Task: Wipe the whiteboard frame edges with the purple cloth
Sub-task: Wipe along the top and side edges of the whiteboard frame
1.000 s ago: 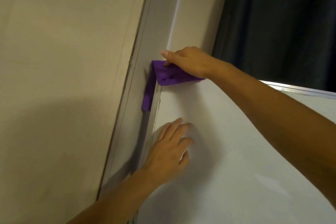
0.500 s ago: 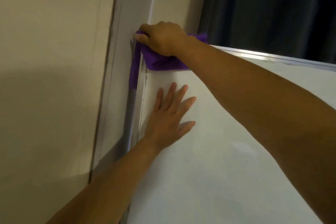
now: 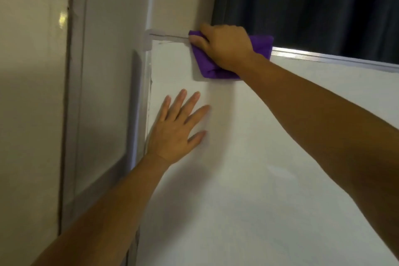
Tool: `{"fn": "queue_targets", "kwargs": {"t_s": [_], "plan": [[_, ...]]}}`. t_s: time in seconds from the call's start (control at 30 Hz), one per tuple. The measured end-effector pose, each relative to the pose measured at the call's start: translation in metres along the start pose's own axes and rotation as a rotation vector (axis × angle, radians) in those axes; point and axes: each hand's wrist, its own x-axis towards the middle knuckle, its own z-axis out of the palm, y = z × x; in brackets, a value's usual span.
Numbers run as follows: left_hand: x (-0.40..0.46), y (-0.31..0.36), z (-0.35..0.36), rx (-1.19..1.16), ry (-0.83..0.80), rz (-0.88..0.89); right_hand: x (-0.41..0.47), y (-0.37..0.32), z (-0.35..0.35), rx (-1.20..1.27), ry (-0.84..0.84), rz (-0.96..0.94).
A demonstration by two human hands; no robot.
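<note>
A white whiteboard (image 3: 269, 179) fills the lower right of the head view, with a silver frame (image 3: 323, 57) along its top and left edges. My right hand (image 3: 224, 46) presses a folded purple cloth (image 3: 262, 46) over the top frame edge, a short way right of the top-left corner (image 3: 149, 41). The cloth hangs down onto the board face below my palm. My left hand (image 3: 179, 129) lies flat on the board surface with fingers spread, close to the left frame edge, holding nothing.
A grey door or panel frame (image 3: 73, 114) stands directly left of the board, with a beige wall (image 3: 30, 93) beyond it. A dark curtain (image 3: 313, 6) hangs behind the board's top edge.
My right hand has slid the cloth from the top-left corner rightwards along the top frame edge. The left hand stays flat on the board.
</note>
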Motion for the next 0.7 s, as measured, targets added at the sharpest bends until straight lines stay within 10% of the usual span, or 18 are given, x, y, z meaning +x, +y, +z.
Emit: {"fn": "queue_targets", "kwargs": {"t_s": [0.7], "plan": [[0.022,0.068,-0.019,0.079,-0.098,-0.093,-0.232,0.31,-0.034,-0.094,0.073,0.247]]}}
